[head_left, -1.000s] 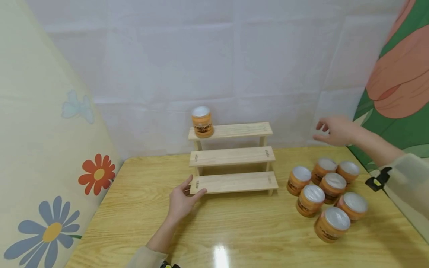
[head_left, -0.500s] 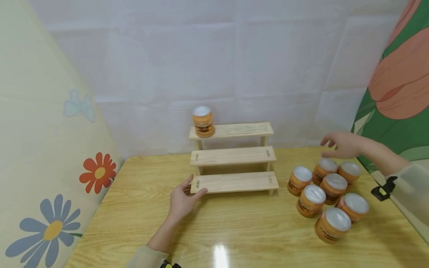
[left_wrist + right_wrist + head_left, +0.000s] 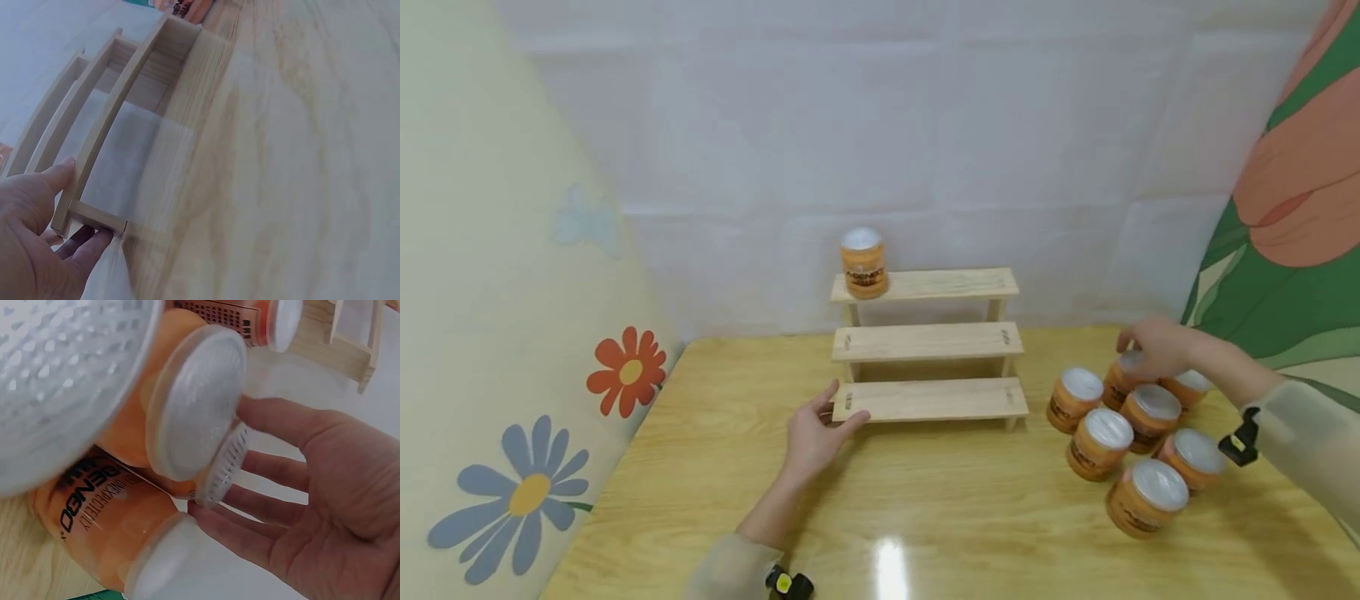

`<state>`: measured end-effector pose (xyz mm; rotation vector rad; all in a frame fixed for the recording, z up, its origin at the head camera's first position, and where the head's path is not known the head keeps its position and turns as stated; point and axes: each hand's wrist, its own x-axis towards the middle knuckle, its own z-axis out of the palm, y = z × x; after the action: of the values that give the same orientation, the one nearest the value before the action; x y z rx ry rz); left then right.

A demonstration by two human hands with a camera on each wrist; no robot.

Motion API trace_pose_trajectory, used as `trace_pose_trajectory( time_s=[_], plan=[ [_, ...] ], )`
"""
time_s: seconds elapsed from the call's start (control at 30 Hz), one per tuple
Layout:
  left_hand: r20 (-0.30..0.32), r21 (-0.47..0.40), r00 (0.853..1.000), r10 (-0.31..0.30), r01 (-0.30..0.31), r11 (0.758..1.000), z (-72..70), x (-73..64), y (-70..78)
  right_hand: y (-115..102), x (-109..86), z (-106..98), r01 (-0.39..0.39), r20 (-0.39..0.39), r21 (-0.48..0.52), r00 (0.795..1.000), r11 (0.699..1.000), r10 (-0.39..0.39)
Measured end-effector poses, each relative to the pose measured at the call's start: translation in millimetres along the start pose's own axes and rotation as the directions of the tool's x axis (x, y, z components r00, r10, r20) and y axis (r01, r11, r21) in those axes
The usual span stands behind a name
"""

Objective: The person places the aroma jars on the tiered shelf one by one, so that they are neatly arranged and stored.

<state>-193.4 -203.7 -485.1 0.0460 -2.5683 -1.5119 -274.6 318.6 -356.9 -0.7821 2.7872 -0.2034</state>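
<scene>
A three-step wooden display shelf (image 3: 928, 400) stands on the table. My left hand (image 3: 814, 437) grips the left end of its lowest board; in the left wrist view the thumb lies on the board and fingers reach round the leg (image 3: 97, 217). One orange jar (image 3: 864, 265) with a pale lid and black lettering stands at the left of the top board. At the right, my right hand (image 3: 1161, 348) reaches over the back-left jar (image 3: 1118, 385) of a cluster. In the right wrist view, its thumb and fingers surround that jar's lid (image 3: 226, 465), which nearer jars partly hide.
Several more orange jars stand close together, the nearest jar (image 3: 1150, 496) at the front and another jar (image 3: 1075, 400) at the cluster's left. A white cloth (image 3: 760, 167) hangs behind the wooden table (image 3: 970, 525). Painted panels flank both sides.
My right hand has come down from above the cluster onto the back-left jar. My left hand keeps its hold on the shelf. The head view has shifted slightly.
</scene>
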Motion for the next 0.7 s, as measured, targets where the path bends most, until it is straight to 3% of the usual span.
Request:
trace_pose_trajectory(
  time_s=[0.13, 0.33, 0.7],
  plan=[
    [-0.016, 0.000, 1.000, 0.018, -0.018, 1.000, 1.2, 1.6, -1.9, 0.8, 2.6, 3.9, 0.007, -0.053, -0.063, 0.999, 0.998, -0.010],
    [-0.039, -0.016, 0.999, 0.008, -0.008, 1.000, 1.2, -0.8, -4.9, 0.3, 6.8, 0.1, -0.041, -0.041, -0.012, 0.998, 0.999, 0.040],
    [-0.017, -0.009, 0.999, -0.028, 0.027, 1.000, -0.1, 3.0, -0.2, -10.5, 23.5, -49.4, -0.115, -0.086, 0.021, 0.990, 0.993, 0.116]
  ],
)
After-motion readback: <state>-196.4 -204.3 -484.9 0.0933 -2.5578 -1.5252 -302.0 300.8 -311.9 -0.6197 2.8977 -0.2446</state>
